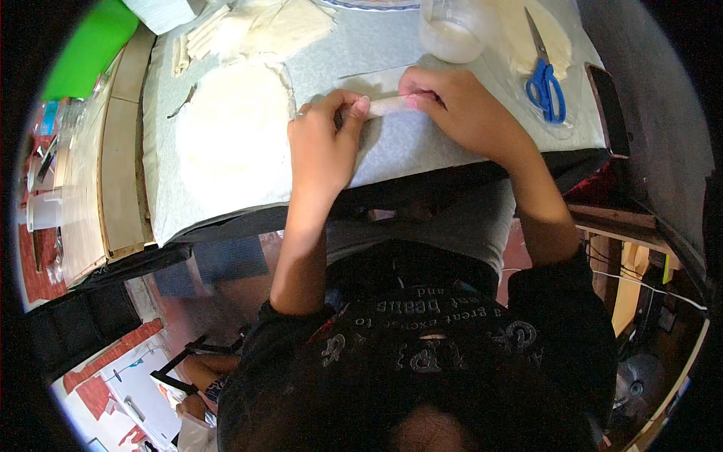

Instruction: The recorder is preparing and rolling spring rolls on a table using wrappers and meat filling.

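A thin pale roll (387,107) of wrapper lies over the near part of the covered table. My left hand (330,133) pinches its left end between thumb and fingers, and my right hand (452,107) holds its right end. Left of my left hand is a stack of round white wrappers (234,130), very bright in the light. Several finished-looking pale rolls (206,34) lie at the back left beside folded wrapper sheets (277,25). Behind my right hand stands a clear plastic tub (450,40) with whitish contents.
Blue-handled scissors (545,93) rest at the right, partly over a pale round sheet in plastic (556,48). A dark phone (609,113) lies at the right table edge. A patterned plate rim (373,4) shows at the back. Another person's arm (209,370) is at lower left.
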